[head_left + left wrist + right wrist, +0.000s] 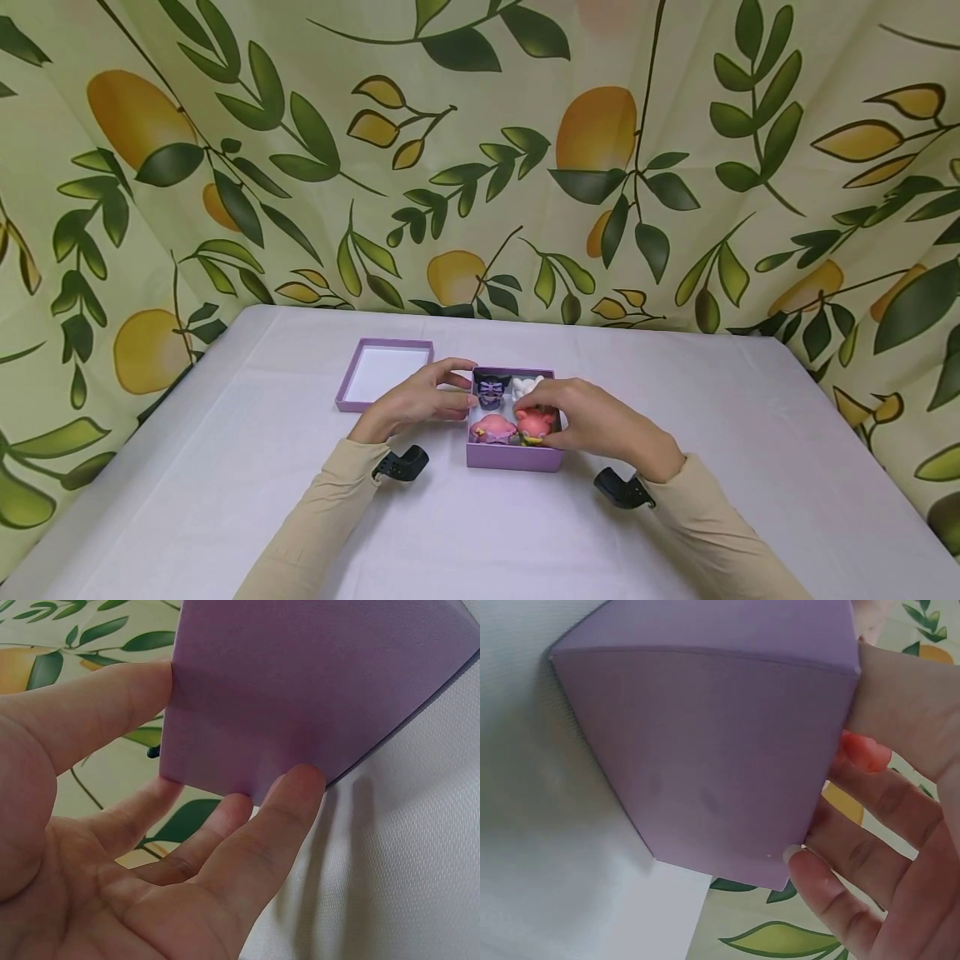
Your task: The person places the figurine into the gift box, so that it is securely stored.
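A purple box [514, 457] stands on the table with several small figurines inside. At its back left is a black-and-purple figurine [491, 392], with a white figurine [526, 386] beside it. A pink figurine [492, 428] lies at the front left, a coral-red figurine [535, 423] at the front right. My right hand [600, 421] reaches over the right rim and pinches the coral-red one, its fingertips partly hidden inside; some of that figurine [868, 751] shows above the rim in the right wrist view. Against the box's left side [300, 682], my left hand [420, 398] rests extended fingers [255, 847].
The purple lid [352, 407] lies with its white inside up, left of the box and behind my left hand. White cloth [247, 417] covers the table. A leaf-and-fruit patterned curtain [480, 200] hangs behind the table's far edge.
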Available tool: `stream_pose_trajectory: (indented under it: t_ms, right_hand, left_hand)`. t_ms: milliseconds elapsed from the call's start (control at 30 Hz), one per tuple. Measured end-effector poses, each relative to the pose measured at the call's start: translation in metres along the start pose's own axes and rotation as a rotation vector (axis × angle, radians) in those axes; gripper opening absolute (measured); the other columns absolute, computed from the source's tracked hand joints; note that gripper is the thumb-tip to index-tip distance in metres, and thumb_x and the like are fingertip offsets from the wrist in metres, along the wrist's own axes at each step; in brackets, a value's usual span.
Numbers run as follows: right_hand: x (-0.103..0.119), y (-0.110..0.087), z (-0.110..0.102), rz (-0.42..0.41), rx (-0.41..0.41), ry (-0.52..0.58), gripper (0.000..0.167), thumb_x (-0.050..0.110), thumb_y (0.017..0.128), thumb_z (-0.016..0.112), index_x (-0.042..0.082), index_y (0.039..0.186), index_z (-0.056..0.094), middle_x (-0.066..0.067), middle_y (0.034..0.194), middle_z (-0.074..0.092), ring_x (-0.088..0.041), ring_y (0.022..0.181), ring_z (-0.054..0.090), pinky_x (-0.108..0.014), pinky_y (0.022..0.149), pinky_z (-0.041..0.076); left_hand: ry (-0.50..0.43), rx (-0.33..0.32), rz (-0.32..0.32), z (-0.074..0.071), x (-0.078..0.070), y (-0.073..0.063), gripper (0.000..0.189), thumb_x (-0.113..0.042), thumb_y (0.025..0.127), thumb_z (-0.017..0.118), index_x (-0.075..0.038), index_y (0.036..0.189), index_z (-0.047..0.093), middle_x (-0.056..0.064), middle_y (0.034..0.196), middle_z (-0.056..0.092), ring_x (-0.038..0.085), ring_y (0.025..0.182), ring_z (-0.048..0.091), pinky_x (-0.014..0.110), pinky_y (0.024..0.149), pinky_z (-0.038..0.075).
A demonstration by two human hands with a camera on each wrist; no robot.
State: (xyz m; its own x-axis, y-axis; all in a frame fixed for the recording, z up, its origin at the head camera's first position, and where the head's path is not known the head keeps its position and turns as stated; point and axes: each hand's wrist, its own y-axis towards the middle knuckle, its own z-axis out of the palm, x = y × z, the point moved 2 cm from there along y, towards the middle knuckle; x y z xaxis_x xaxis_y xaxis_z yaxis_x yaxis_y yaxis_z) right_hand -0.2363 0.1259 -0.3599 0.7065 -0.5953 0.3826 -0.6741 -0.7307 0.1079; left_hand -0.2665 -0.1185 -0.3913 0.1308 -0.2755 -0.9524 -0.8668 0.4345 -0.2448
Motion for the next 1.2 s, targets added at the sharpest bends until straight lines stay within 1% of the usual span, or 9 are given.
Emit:
stream_pose_trajectory:
  t_ms: [200,333,467,600,733,1000,1200]
  right_hand:
    - [0.001,0.0009,-0.0018,0.012,0.009,-0.013,0.044,0.007,0.075,0.084,0.012,0.117,0.071,-0.001,0.113,0.071,-0.015,0.103,0.065,-0.035,0.092,0.059]
    - [0.002,0.0009,-0.0042,0.031,0.019,-0.016,0.044,0.007,0.075,0.085,0.013,0.115,0.071,-0.001,0.113,0.071,-0.014,0.102,0.064,-0.034,0.09,0.06]
    - [0.0026,0.0011,-0.0052,0.042,0.025,-0.02,0.042,0.007,0.075,0.084,0.015,0.114,0.071,0.002,0.11,0.07,-0.01,0.095,0.061,-0.028,0.084,0.059]
    - [0.0026,0.0021,-0.0048,0.028,0.012,-0.04,0.04,0.007,0.074,0.085,0.016,0.11,0.073,0.004,0.103,0.066,-0.007,0.086,0.056,-0.022,0.074,0.055]
    - [0.0024,0.0039,-0.0032,0.015,0.007,-0.054,0.039,0.007,0.072,0.086,0.015,0.108,0.074,0.004,0.099,0.064,-0.006,0.081,0.053,-0.019,0.068,0.052]
    - [0.0017,0.0063,-0.0013,0.007,0.011,-0.067,0.037,0.01,0.071,0.088,0.014,0.105,0.074,0.005,0.093,0.062,-0.006,0.08,0.051,-0.018,0.067,0.051]
    - [0.0027,0.0076,-0.0011,0.017,0.029,-0.054,0.036,0.007,0.072,0.087,0.01,0.106,0.074,0.003,0.094,0.062,-0.007,0.08,0.051,-0.018,0.067,0.051]
  left_hand:
    - [-0.005,0.002,0.0,-0.0002,0.0007,0.0009,0.061,-0.006,0.091,0.068,-0.003,0.146,0.041,0.024,0.131,0.048,0.019,0.093,0.067,0.039,0.092,0.061]
    - [0.0,0.002,0.0,-0.0002,0.0003,0.0013,0.061,-0.007,0.091,0.068,-0.004,0.146,0.041,0.024,0.132,0.048,0.02,0.093,0.067,0.039,0.092,0.061]
    - [0.007,0.001,-0.003,-0.0004,0.0004,0.0014,0.062,-0.008,0.091,0.068,-0.004,0.146,0.041,0.024,0.132,0.049,0.02,0.093,0.067,0.039,0.092,0.061]
    - [0.005,0.0,-0.003,-0.0005,0.0006,0.001,0.062,-0.007,0.091,0.068,-0.004,0.146,0.041,0.024,0.132,0.049,0.019,0.092,0.067,0.039,0.092,0.061]
    - [0.003,0.0,-0.002,-0.0006,0.0009,0.0009,0.062,-0.007,0.091,0.068,-0.004,0.146,0.041,0.024,0.132,0.049,0.018,0.092,0.067,0.039,0.092,0.061]
    - [0.004,0.005,0.0,-0.001,0.0013,0.0017,0.062,-0.008,0.091,0.068,-0.004,0.147,0.041,0.024,0.132,0.048,0.018,0.093,0.067,0.039,0.092,0.061]
    - [0.004,0.004,-0.001,-0.001,0.0014,0.0012,0.062,-0.008,0.091,0.068,-0.004,0.147,0.041,0.024,0.132,0.048,0.018,0.093,0.067,0.039,0.093,0.061]
